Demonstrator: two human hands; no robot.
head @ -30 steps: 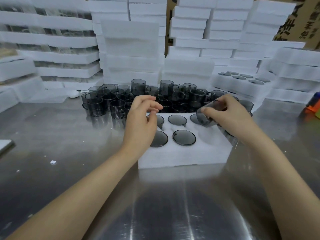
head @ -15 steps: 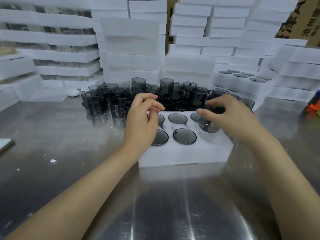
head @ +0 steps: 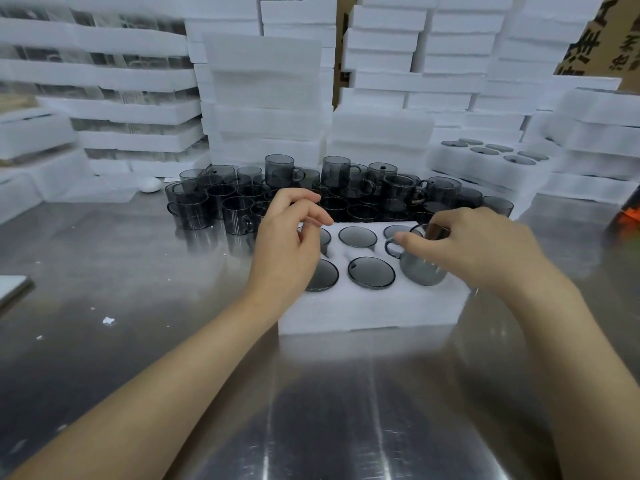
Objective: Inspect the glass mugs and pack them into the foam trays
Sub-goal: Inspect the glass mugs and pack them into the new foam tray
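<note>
Your right hand (head: 485, 251) grips smoky mug (head: 420, 263) in foam tray (head: 374, 306) | left hand (head: 289, 244) loosely curled, holding nothing | carton (head: 609, 32) at 1 o'clock, print unreadable

Foam tray (head: 367, 311) lies on the table (head: 138, 278), loose mugs (head: 346, 192) behind it, foam stacks (head: 266, 98) beyond.

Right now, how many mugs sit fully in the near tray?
5: back left (partly behind the left hand), back middle, back right, front left, front middle. The right hand holds a sixth mug.
</note>
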